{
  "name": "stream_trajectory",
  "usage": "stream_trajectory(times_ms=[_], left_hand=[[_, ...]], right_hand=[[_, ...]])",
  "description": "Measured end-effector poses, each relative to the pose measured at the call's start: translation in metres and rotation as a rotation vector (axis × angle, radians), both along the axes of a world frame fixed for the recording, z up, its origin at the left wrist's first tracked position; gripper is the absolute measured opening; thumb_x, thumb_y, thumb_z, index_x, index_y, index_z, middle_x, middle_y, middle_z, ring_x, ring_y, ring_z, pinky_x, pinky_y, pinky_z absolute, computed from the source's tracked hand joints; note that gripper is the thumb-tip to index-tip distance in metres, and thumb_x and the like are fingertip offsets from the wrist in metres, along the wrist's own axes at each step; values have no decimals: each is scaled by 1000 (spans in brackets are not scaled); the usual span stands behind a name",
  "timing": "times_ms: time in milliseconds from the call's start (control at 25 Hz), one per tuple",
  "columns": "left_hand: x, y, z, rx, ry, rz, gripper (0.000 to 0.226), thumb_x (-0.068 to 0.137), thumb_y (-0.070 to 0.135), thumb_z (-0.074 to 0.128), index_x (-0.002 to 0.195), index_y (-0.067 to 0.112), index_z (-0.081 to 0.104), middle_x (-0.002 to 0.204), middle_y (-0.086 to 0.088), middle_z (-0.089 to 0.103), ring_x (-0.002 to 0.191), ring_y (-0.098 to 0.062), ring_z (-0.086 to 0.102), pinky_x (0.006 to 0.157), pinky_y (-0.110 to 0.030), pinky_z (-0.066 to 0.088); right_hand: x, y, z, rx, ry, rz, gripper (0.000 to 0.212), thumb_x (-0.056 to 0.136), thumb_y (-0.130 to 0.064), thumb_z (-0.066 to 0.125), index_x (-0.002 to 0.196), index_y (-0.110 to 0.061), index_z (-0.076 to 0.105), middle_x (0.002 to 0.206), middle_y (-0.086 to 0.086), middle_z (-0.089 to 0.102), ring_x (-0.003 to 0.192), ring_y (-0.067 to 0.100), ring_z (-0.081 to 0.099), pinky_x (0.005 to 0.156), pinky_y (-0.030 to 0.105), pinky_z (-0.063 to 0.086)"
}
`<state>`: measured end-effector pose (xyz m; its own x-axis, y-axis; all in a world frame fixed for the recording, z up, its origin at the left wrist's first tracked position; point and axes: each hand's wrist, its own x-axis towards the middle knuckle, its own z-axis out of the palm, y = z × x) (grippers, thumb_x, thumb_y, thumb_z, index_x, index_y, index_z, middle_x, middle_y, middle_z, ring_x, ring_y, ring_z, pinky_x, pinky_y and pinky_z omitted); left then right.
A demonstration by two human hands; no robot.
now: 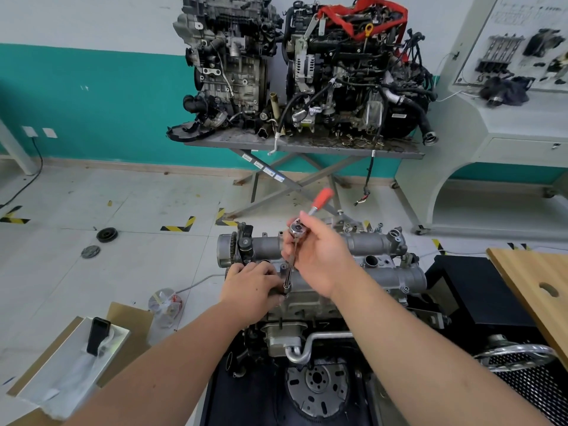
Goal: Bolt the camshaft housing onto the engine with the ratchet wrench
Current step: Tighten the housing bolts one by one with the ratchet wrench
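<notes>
Bolt-tightening step in hand. The ratchet wrench [297,230] is gripped at its head by the right hand [319,256], its extension dropped to a bolt on the camshaft housing [381,273], seated atop the engine [295,305]. The socket end is steadied by the curled left hand [250,287]. Next, probably: handle swung, extension kept upright.
</notes>
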<state>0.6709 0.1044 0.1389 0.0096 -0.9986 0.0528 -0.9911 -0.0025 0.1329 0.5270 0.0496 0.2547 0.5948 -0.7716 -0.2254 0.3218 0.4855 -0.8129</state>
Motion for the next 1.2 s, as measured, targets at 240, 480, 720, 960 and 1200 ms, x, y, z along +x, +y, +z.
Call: stream_trajectory(times_ms=[240,480,720,960,1200], left_hand=[[0,1,1,-24,19,-9,32,86,63,53,109,43,65,117,19,50,111,-10,46,83,-32,18],[2,1,-1,-27,22,-12,32,86,61,54,108,41,65,118,19,50,111,-10,46,82,-31,16],[1,0,-1,-11,8,-1,35,87,64,51,112,43,64,115,21,47,111,-7,45,83,-32,17],[1,0,-3,-24,8,-5,32,85,63,54,106,43,65,106,21,44,106,-9,45,81,-32,17],[2,-1,-4,-7,-4,-5,35,84,65,52,107,42,65,114,21,49,107,-9,48,80,-32,17]], right_hand=[[1,-6,1,15,-72,181,27,78,-26,45,79,-8,66,70,11,61,55,19,46,65,34,33],[7,-6,5,24,12,180,22,94,-15,34,85,-10,54,57,7,53,51,17,44,64,33,32],[6,-15,8,88,70,57,19,95,-14,51,77,-17,53,59,-1,57,48,13,49,67,32,37],[13,0,-2,-30,173,97,27,98,-26,54,72,-17,50,56,4,55,48,18,47,55,30,37],[18,0,0,-108,236,10,13,97,-21,47,88,-13,42,44,2,34,43,15,21,47,28,19]])
